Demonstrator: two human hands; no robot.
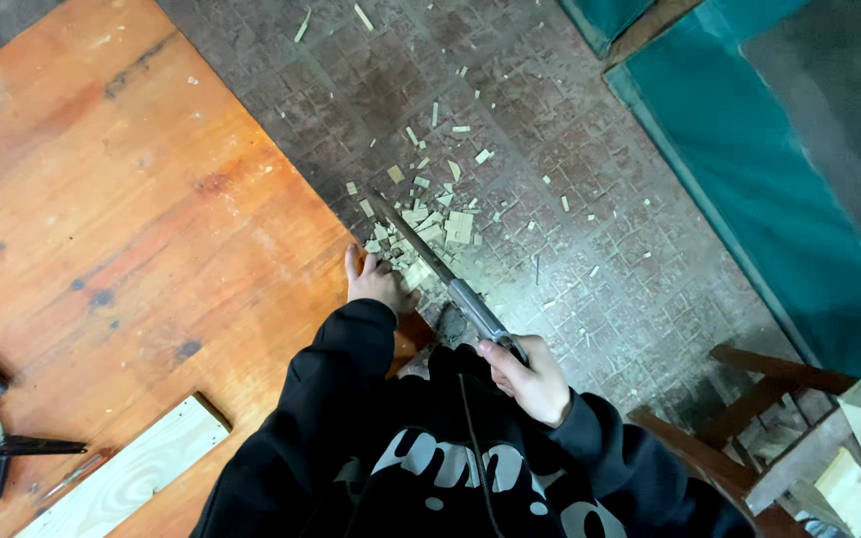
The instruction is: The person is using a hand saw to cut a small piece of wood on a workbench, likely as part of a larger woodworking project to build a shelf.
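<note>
Handsaw (430, 261) ran diagonally off the tabletop (132, 219) edge, out over the tiled floor (570, 229), with its handle wrapped tight in the right hand (528, 377), so the blade could work clear of the wood surface. Left hand (373, 284) lay pressed at the tabletop edge just beside the blade, likely bracing a workpiece I couldn't make out; whether its grip closed on anything, cannot tell. Offcut chips (440, 214) littered the floor under the blade; a pale plank (127, 473) sat well apart at the near tabletop corner.
</note>
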